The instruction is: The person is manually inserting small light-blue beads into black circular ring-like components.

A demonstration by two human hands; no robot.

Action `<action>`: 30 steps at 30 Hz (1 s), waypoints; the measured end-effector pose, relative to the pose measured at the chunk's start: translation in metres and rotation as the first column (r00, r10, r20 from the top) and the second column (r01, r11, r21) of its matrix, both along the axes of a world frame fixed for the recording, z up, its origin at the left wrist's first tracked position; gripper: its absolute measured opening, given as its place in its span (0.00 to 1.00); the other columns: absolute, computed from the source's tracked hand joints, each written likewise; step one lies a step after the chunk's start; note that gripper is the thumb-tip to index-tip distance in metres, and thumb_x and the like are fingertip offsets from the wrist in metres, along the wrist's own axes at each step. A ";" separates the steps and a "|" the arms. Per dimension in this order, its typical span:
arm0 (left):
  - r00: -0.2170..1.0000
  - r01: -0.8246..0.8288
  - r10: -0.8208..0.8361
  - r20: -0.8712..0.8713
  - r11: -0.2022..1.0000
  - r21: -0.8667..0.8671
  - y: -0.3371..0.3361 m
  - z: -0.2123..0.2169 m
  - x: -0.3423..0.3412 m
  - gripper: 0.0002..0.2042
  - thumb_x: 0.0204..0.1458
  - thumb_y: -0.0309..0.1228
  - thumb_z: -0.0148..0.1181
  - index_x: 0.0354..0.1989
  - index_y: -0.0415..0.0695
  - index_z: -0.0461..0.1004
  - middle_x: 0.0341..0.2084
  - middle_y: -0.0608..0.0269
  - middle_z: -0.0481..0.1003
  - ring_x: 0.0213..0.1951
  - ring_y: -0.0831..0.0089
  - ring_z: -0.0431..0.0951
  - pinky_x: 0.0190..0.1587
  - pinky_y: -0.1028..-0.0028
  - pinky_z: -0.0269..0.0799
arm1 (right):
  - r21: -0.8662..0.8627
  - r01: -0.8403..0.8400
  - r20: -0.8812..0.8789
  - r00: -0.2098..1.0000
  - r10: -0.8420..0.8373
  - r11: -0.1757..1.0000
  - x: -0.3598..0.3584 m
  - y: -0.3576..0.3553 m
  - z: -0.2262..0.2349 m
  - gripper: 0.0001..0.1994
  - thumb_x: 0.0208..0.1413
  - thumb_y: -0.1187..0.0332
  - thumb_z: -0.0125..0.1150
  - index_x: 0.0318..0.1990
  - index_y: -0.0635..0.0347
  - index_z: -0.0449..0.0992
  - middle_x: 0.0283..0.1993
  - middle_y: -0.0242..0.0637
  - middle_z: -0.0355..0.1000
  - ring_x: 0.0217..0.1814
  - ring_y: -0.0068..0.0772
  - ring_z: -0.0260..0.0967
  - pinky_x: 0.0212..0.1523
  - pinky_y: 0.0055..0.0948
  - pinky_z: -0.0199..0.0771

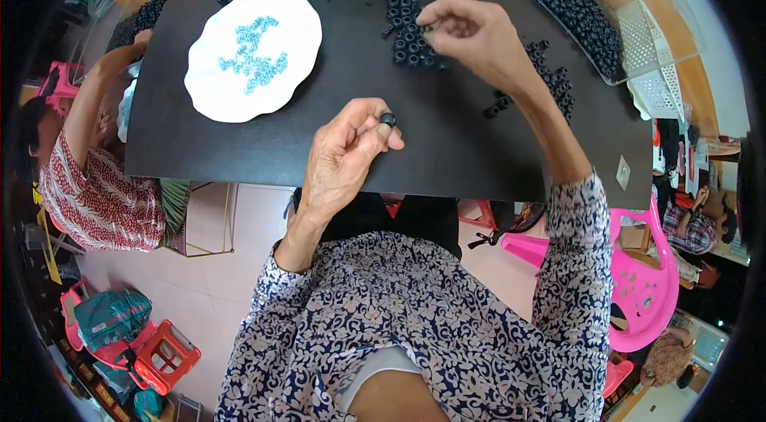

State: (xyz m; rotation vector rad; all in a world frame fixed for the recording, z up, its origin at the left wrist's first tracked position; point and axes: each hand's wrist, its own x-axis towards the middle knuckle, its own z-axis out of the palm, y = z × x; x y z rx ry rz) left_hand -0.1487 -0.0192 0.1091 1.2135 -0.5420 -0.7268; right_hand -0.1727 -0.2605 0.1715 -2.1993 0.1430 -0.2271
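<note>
Now | left hand (347, 155) pinches black ring (388, 119) | right hand (471, 31) on ring pile (408, 33)

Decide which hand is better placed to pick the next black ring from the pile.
Right hand: its fingertips already touch the pile of black rings. The left hand is further back, holding a black ring.

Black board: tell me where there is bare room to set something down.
On the black board, bare patches lie along the near edge below the white plate, and between the plate and the left hand. It is crowded around the black rings under the right hand and along the right edge.
</note>
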 end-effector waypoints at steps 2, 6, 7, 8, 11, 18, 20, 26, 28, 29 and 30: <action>0.997 -0.009 0.006 -0.072 0.999 -0.038 0.000 0.001 0.001 0.08 0.60 0.24 0.50 0.44 0.36 0.70 0.28 0.65 0.76 0.31 0.85 0.72 0.35 0.84 0.68 | 0.204 0.004 0.026 1.000 -0.009 0.979 -0.015 0.026 -0.001 0.09 0.50 0.80 0.59 0.40 0.66 0.78 0.30 0.23 0.70 0.31 0.09 0.64 0.35 0.12 0.66; 0.999 0.019 -0.020 -0.040 0.999 -0.027 -0.001 0.000 0.004 0.08 0.60 0.23 0.50 0.45 0.36 0.70 0.29 0.64 0.76 0.31 0.83 0.72 0.38 0.83 0.69 | 0.097 0.007 0.024 1.000 -0.009 0.995 -0.038 0.043 -0.022 0.07 0.50 0.80 0.60 0.37 0.64 0.79 0.30 0.23 0.71 0.29 0.09 0.62 0.31 0.12 0.63; 1.000 0.014 -0.014 -0.019 0.999 -0.029 -0.001 0.001 0.005 0.08 0.60 0.23 0.50 0.45 0.35 0.70 0.29 0.64 0.76 0.31 0.83 0.73 0.38 0.83 0.69 | 0.021 0.028 0.001 1.000 -0.028 0.999 -0.040 0.045 -0.026 0.07 0.50 0.80 0.60 0.36 0.63 0.80 0.31 0.23 0.71 0.29 0.09 0.61 0.29 0.12 0.62; 1.000 0.008 -0.008 0.003 1.000 -0.030 -0.001 0.001 0.007 0.08 0.60 0.23 0.50 0.45 0.35 0.70 0.29 0.63 0.76 0.31 0.83 0.73 0.38 0.83 0.69 | 0.030 0.028 -0.001 1.000 -0.028 0.999 -0.041 0.045 -0.028 0.07 0.50 0.80 0.60 0.36 0.63 0.80 0.31 0.23 0.71 0.29 0.09 0.61 0.29 0.12 0.62; 0.992 -0.049 0.046 -0.115 0.998 -0.025 -0.002 0.001 0.011 0.08 0.60 0.24 0.50 0.44 0.33 0.70 0.29 0.62 0.77 0.32 0.82 0.74 0.38 0.82 0.70 | -0.038 0.089 0.095 0.992 -0.085 0.995 -0.043 0.049 -0.027 0.07 0.50 0.79 0.60 0.37 0.62 0.79 0.30 0.24 0.72 0.27 0.10 0.60 0.28 0.13 0.61; 0.936 -0.145 0.039 -0.351 0.948 -0.282 0.003 -0.003 0.017 0.09 0.61 0.25 0.47 0.45 0.33 0.68 0.27 0.59 0.75 0.35 0.73 0.75 0.45 0.75 0.71 | -0.040 0.113 0.087 0.990 -0.109 0.993 -0.047 0.056 -0.032 0.08 0.51 0.77 0.62 0.40 0.62 0.79 0.29 0.23 0.72 0.28 0.09 0.62 0.29 0.14 0.64; 0.940 -0.129 0.031 -0.339 0.954 -0.270 0.008 -0.001 0.015 0.09 0.61 0.25 0.47 0.46 0.33 0.68 0.26 0.60 0.75 0.37 0.71 0.75 0.47 0.73 0.70 | -0.041 0.103 0.070 0.993 -0.100 0.994 -0.044 0.057 -0.034 0.10 0.50 0.77 0.63 0.41 0.62 0.78 0.27 0.25 0.71 0.26 0.10 0.62 0.28 0.15 0.64; 0.974 -0.143 0.114 -0.197 0.980 -0.136 0.014 0.001 0.016 0.09 0.60 0.26 0.48 0.44 0.34 0.70 0.26 0.62 0.75 0.35 0.76 0.75 0.45 0.77 0.70 | -0.254 0.052 0.124 0.992 -0.021 0.966 -0.027 0.065 -0.033 0.12 0.47 0.76 0.65 0.42 0.65 0.77 0.26 0.34 0.69 0.24 0.22 0.64 0.27 0.20 0.67; 0.974 -0.148 0.118 -0.194 0.979 -0.144 0.013 -0.001 0.016 0.08 0.60 0.25 0.49 0.43 0.34 0.70 0.27 0.62 0.75 0.35 0.78 0.75 0.45 0.78 0.70 | -0.307 0.015 0.106 0.994 0.018 0.952 -0.022 0.066 -0.031 0.13 0.46 0.76 0.65 0.42 0.65 0.77 0.26 0.36 0.69 0.24 0.25 0.65 0.28 0.23 0.68; 0.975 -0.148 0.119 -0.188 0.978 -0.150 0.011 -0.001 0.016 0.08 0.60 0.25 0.49 0.43 0.34 0.70 0.27 0.63 0.75 0.34 0.79 0.75 0.44 0.79 0.70 | -0.356 -0.017 0.089 0.995 0.052 0.934 -0.020 0.066 -0.030 0.13 0.45 0.76 0.65 0.42 0.65 0.77 0.27 0.37 0.69 0.24 0.28 0.66 0.28 0.25 0.69; 0.974 -0.149 0.119 -0.192 0.977 -0.151 0.011 -0.002 0.016 0.08 0.60 0.25 0.49 0.43 0.34 0.70 0.27 0.63 0.75 0.34 0.79 0.75 0.44 0.79 0.70 | -0.358 -0.018 0.084 0.995 0.052 0.933 -0.018 0.065 -0.030 0.13 0.45 0.76 0.65 0.42 0.65 0.77 0.27 0.37 0.69 0.24 0.28 0.66 0.28 0.25 0.69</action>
